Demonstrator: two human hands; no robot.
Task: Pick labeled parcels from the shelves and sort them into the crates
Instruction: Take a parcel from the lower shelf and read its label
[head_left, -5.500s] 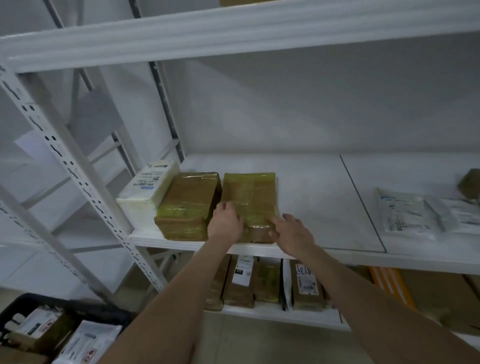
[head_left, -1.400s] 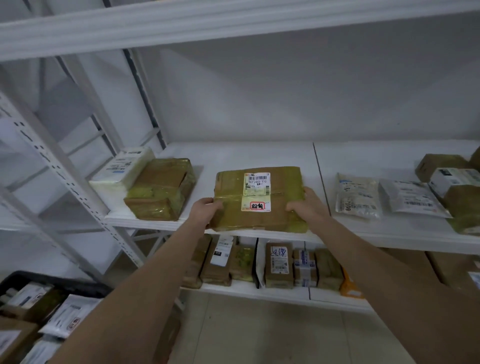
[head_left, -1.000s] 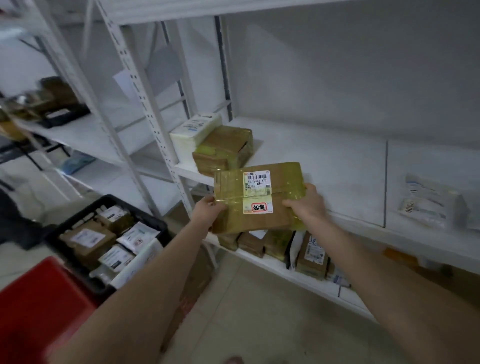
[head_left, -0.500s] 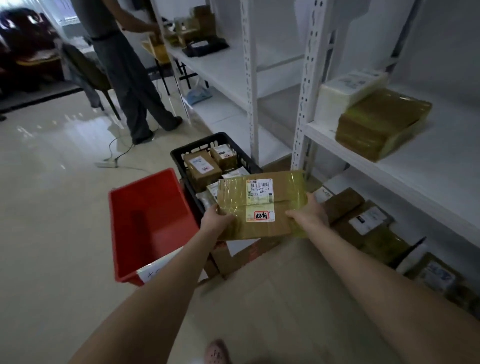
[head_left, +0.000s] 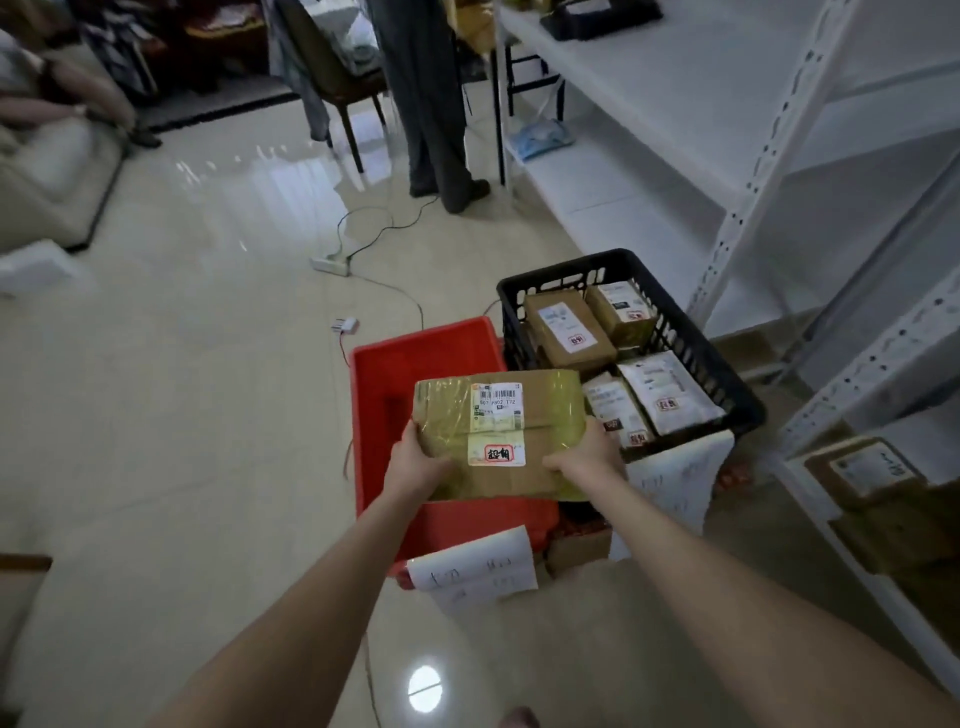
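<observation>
- I hold a brown parcel (head_left: 545, 415), wrapped in yellowish clear tape, flat between both hands, label side up.
- My left hand (head_left: 415, 467) grips its near left corner and my right hand (head_left: 587, 457) grips its near right corner, each closed around the edge.
- The parcel hangs above a red crate (head_left: 374, 395) on the floor (head_left: 182, 389), covering much of the crate's inside from my view. Its right end is just beside a black crate (head_left: 566, 265).
- A white shipping label (head_left: 496, 408) on the parcel carries a barcode. The line under it reads roughly "507 P802 T7Z", and the smaller print is too fine to read.
- Below it sits a pale sticker (head_left: 497, 453) with two bold Chinese characters in a red frame, which I cannot make out with certainty.
- A paper sheet (head_left: 472, 569) hangs on the red crate's near wall with handwritten marks, blurred. A second sheet (head_left: 675, 478) hangs from the black crate, its writing faint.
- The black crate holds a brown box (head_left: 563, 327), a smaller box (head_left: 621, 306) and two white mailer bags (head_left: 665, 389). Each bears a printed label and a small red-framed sticker.
- White metal shelving (head_left: 753, 156) runs along the right, with more brown labeled parcels (head_left: 867, 473) on a low shelf.
- Further back, a person's trouser legs (head_left: 431, 104) stand by the shelving, and a power strip (head_left: 330, 265) with its cable lies on the tiles.
</observation>
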